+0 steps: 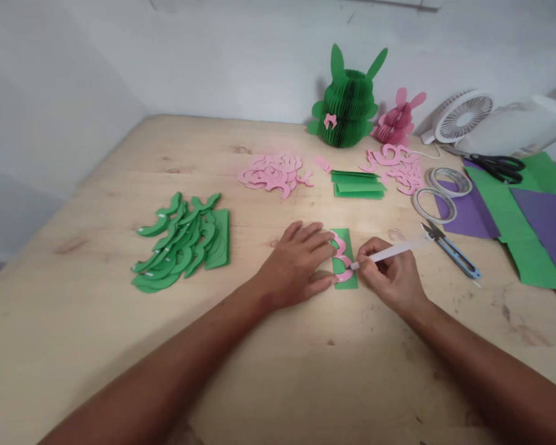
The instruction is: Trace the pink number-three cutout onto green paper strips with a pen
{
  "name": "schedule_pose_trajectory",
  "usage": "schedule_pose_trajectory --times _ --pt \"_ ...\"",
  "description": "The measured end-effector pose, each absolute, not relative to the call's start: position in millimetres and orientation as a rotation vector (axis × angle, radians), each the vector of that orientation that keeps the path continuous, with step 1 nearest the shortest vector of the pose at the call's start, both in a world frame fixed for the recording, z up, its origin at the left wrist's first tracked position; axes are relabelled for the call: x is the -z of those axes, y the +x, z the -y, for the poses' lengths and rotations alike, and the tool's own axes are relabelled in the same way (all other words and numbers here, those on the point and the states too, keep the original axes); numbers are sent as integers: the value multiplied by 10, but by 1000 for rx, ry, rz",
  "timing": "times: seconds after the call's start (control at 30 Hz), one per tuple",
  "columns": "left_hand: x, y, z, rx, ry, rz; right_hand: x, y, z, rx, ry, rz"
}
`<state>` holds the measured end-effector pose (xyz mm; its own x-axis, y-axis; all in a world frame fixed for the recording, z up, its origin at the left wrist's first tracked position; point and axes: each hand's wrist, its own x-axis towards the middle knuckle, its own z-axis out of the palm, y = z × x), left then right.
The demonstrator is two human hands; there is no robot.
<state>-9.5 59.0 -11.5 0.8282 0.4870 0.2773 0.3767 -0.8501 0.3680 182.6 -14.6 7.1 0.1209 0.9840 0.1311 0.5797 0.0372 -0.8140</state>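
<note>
A green paper strip (351, 284) lies on the table in front of me with a wavy pink paper cutout (345, 259) on top. My left hand (301, 266) rests flat with fingers spread, its fingertips pressing the cutout's left side onto the strip. Between the fingers of my right hand (391, 275) is a white pen (389, 252), its tip touching the cutout's right edge. Part of the cutout is hidden under my left fingers.
Stacked green cutouts (180, 247) lie left. Pink cutouts (273, 173) and folded green paper (358, 185) lie beyond my hands. A green paper bunny (347, 111), pink bunny (396, 123) and fan (463, 117) stand behind. Tape rolls (435, 206), snips (454, 250) and scissors (495, 165) lie right.
</note>
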Motion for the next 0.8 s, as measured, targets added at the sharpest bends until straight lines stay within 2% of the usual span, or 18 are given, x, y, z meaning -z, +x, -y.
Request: schedule_pose_trajectory --times 0.8 --pt "112 -95 -591 -519 2703 -658 -68 1801 120 -623 -1609 1533"
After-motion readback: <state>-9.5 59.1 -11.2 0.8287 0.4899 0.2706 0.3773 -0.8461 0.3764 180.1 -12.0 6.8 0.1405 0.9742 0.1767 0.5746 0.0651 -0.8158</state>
